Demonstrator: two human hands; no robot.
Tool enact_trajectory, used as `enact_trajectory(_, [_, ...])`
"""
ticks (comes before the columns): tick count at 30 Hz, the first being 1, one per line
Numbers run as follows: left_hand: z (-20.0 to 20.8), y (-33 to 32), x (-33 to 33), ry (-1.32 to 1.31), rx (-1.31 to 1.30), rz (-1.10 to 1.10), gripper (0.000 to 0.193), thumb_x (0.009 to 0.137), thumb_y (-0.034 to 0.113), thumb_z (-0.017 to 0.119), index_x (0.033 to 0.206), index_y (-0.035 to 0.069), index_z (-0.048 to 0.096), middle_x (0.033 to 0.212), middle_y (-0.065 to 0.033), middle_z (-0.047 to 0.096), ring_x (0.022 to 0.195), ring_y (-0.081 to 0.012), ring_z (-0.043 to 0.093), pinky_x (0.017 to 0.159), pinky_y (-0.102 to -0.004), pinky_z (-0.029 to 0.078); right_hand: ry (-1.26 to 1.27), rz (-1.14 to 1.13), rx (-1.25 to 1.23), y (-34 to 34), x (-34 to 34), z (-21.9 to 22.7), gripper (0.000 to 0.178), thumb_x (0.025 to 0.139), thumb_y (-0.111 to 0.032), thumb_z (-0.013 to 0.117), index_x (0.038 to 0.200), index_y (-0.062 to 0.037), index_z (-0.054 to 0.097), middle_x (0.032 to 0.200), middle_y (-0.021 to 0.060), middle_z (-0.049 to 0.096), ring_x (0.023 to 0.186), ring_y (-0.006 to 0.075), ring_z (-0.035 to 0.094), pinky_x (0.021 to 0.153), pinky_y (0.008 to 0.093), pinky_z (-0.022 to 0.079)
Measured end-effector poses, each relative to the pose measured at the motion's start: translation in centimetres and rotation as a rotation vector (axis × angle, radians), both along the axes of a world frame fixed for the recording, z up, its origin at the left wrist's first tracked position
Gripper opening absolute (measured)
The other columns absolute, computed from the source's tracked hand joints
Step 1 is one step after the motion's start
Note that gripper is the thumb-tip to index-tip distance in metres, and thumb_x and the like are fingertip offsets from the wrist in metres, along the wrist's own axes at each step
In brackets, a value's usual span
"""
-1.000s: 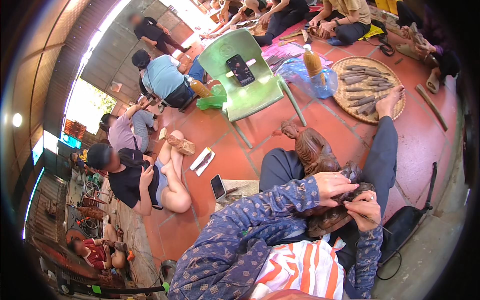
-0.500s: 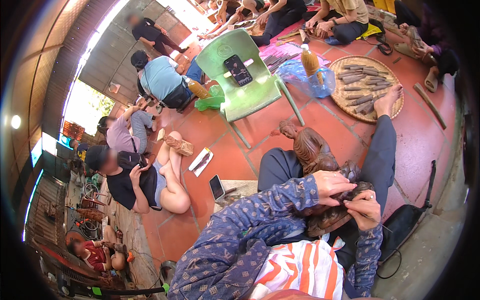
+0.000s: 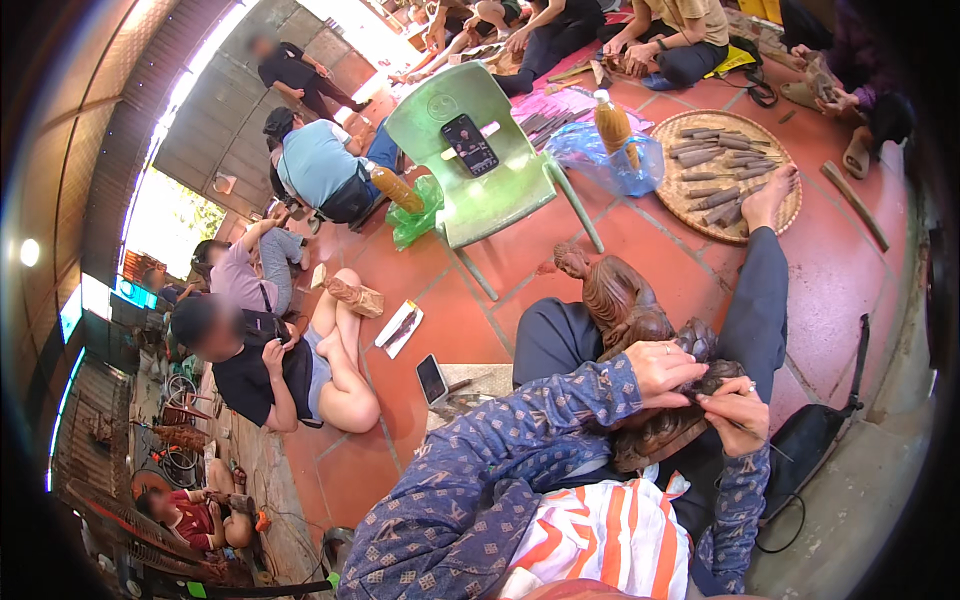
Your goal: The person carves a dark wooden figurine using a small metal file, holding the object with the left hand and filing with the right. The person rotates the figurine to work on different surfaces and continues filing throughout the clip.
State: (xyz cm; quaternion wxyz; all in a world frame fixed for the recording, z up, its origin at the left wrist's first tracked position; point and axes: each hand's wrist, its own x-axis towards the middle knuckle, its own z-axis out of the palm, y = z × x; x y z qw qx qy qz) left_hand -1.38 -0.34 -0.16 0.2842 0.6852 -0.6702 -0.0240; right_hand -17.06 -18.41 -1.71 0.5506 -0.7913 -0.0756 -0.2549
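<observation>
A dark brown carved wooden statue (image 3: 612, 288) of a robed figure lies tilted across my lap between my legs, its head away from me and its base near me. Bent over the carving near the base is my left hand (image 3: 664, 374), fingers pressed together on the wood; whatever they may pinch is hidden. My right hand (image 3: 738, 414) is closed beside it, fingertips at the same spot on the statue. A thin dark rod-like tool (image 3: 776, 453) sticks out behind the right hand; its working tip cannot be seen.
A round woven tray (image 3: 672, 205) with several carving tools lies by my bare foot. Ahead stands a green plastic chair (image 3: 500, 205) bearing a phone. A second phone (image 3: 432, 379) is on the floor mat. A black bag (image 3: 805, 440) rests at right. Several people sit around.
My hands stay on the same part of the statue, with the right fingers shifted slightly. The view has moved a little. The standing person at the back has changed arm position.
</observation>
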Motion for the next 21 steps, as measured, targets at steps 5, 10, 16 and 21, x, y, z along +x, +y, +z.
enact_trajectory(5, [0.4,0.2,-0.1,0.033,0.070,-0.014,0.063,0.072,0.026,0.077,0.129,0.005,0.057,0.114,-0.0146,0.063,0.107,-0.0303,0.061,0.092,-0.0389,0.050,-0.011,0.025,-0.017,-0.2,-0.1,0.2,0.023,0.067,-0.008,0.078,0.090,-0.0035,0.076,0.082,0.0050,0.072,0.079,0.0204,0.061,0.087,0.0384,0.046])
enact_trajectory(10, [0.9,0.2,0.5,-0.007,0.013,-0.085,0.066,0.071,0.024,0.077,0.131,0.006,0.055,0.117,-0.0147,0.062,0.109,-0.0313,0.059,0.094,-0.0401,0.049,0.019,0.029,-0.078,0.4,0.2,0.2,0.024,0.066,-0.004,0.077,0.090,-0.0029,0.076,0.082,0.0052,0.073,0.079,0.0202,0.061,0.084,0.0396,0.045])
enact_trajectory(16, [0.6,-0.4,-0.8,0.015,-0.040,0.055,0.064,0.072,0.024,0.077,0.129,0.004,0.057,0.104,-0.0127,0.066,0.093,-0.0289,0.065,0.083,-0.0368,0.053,0.001,0.008,0.029,-0.6,-0.3,-0.1,0.022,0.068,-0.006,0.078,0.090,-0.0060,0.077,0.089,0.0041,0.074,0.083,0.0197,0.062,0.093,0.0406,0.046])
enact_trajectory(21, [1.2,0.2,0.3,-0.025,-0.027,-0.072,0.066,0.070,0.022,0.076,0.131,0.006,0.056,0.115,-0.0141,0.063,0.104,-0.0286,0.062,0.090,-0.0368,0.051,0.041,0.058,-0.091,0.0,0.0,-0.1,0.025,0.066,-0.006,0.079,0.091,-0.0071,0.077,0.088,0.0023,0.074,0.081,0.0175,0.062,0.093,0.0377,0.044])
